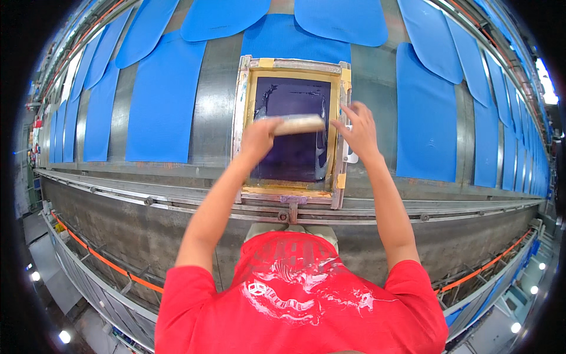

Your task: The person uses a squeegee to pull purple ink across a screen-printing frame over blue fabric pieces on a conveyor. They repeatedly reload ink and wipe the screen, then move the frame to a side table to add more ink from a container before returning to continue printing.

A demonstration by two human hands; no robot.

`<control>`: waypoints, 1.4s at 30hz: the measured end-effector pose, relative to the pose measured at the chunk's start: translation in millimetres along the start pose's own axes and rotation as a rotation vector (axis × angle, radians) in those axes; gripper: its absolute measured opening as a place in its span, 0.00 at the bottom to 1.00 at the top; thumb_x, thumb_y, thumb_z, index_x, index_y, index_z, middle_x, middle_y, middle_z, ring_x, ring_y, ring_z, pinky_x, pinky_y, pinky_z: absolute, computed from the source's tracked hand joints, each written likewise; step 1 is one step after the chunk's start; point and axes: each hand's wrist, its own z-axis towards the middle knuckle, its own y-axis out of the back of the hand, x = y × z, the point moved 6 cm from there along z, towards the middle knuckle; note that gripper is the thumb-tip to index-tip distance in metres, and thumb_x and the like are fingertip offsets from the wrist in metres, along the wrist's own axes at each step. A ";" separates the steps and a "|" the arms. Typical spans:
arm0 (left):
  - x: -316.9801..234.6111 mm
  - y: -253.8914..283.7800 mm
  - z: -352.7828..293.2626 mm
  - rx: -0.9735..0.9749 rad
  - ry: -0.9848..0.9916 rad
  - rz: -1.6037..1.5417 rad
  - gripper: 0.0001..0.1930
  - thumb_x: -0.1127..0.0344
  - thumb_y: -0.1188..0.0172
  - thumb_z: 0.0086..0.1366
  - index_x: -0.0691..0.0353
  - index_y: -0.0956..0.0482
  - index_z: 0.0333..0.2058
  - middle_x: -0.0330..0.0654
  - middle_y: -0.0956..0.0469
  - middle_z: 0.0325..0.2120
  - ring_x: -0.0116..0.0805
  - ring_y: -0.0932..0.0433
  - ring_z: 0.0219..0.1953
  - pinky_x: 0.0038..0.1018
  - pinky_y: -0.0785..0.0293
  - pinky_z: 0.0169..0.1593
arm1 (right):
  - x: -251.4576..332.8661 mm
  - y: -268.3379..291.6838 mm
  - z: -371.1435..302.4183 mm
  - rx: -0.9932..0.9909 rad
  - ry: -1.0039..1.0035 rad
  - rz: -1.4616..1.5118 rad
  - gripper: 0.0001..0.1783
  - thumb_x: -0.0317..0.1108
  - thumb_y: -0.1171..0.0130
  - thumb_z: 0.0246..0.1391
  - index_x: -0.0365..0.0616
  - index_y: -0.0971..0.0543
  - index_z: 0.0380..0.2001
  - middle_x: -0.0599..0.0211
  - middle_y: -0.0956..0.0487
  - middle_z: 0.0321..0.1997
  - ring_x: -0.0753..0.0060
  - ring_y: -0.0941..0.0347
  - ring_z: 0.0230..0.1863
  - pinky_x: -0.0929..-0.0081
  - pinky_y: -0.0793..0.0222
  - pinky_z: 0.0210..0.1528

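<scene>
A screen printing frame (243, 94) lies in front of me on a long metal table. Dark purple ink covers its mesh (295, 159), with wet ridges along the sides. My left hand (258, 139) is closed round the left end of a squeegee (299, 124) with a pale wooden handle. The squeegee is held crosswise over the mesh, slightly blurred; I cannot tell whether its blade touches the ink. Near its other end, over the frame's right side, my right hand (361, 131) has its fingers apart and holds nothing.
Blue fabric pieces (162, 106) lie in rows on the metal table (213, 100), left and right of the frame; one blue piece (289, 38) runs partly under it. A metal rail (413, 209) follows the table's near edge, with a clamp-like bracket (290, 203) at the frame.
</scene>
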 end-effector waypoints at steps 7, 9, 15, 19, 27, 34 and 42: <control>8.3 6.0 86.4 0.002 -0.085 0.038 0.19 0.79 0.43 0.55 0.53 0.13 0.43 0.45 0.15 0.42 0.49 0.17 0.44 0.40 0.22 0.51 | 22.5 -71.4 71.1 0.343 -0.061 0.067 0.22 0.30 0.35 0.51 0.45 0.19 0.52 0.59 0.23 0.54 0.56 0.27 0.57 0.60 0.30 0.58; 5.5 -3.0 56.1 -0.088 -0.148 -0.020 0.19 0.80 0.42 0.55 0.54 0.13 0.43 0.44 0.15 0.43 0.47 0.17 0.46 0.39 0.23 0.53 | 31.5 -75.4 32.8 0.178 0.037 0.072 0.21 0.26 0.37 0.49 0.43 0.19 0.50 0.59 0.23 0.53 0.55 0.27 0.56 0.60 0.30 0.57; -19.4 -11.0 -65.9 -0.108 -0.175 0.074 0.20 0.81 0.42 0.54 0.55 0.13 0.44 0.41 0.15 0.46 0.40 0.18 0.52 0.36 0.25 0.59 | 71.6 -61.4 -84.5 0.141 0.091 0.046 0.22 0.23 0.39 0.44 0.45 0.20 0.48 0.60 0.22 0.52 0.58 0.27 0.57 0.59 0.35 0.60; -8.1 5.9 -10.6 -0.144 -0.161 -0.058 0.19 0.80 0.42 0.55 0.57 0.14 0.44 0.44 0.15 0.43 0.45 0.17 0.46 0.37 0.21 0.51 | 58.5 -52.7 -19.1 0.103 0.150 -0.090 0.22 0.29 0.36 0.44 0.49 0.19 0.47 0.65 0.21 0.52 0.62 0.27 0.58 0.49 0.43 0.62; 2.6 -2.1 34.1 -0.130 -0.119 -0.024 0.16 0.79 0.43 0.56 0.57 0.13 0.41 0.44 0.15 0.42 0.46 0.17 0.46 0.39 0.22 0.53 | 45.1 -76.3 3.6 0.071 0.065 -0.017 0.24 0.27 0.36 0.45 0.48 0.20 0.50 0.66 0.21 0.52 0.63 0.28 0.59 0.56 0.42 0.63; -12.7 5.7 -25.4 -0.166 -0.189 -0.045 0.17 0.80 0.42 0.55 0.58 0.13 0.41 0.44 0.15 0.41 0.45 0.17 0.45 0.38 0.22 0.52 | 71.9 -47.8 -42.0 0.086 0.120 -0.020 0.23 0.25 0.38 0.45 0.49 0.20 0.49 0.66 0.22 0.52 0.63 0.29 0.59 0.56 0.43 0.63; 7.7 6.5 89.0 -0.078 -0.082 0.042 0.17 0.77 0.43 0.56 0.54 0.13 0.42 0.46 0.15 0.40 0.47 0.17 0.44 0.40 0.22 0.50 | 27.0 -75.9 58.6 0.035 -0.017 0.059 0.22 0.25 0.37 0.45 0.50 0.20 0.47 0.70 0.20 0.51 0.63 0.28 0.58 0.55 0.40 0.62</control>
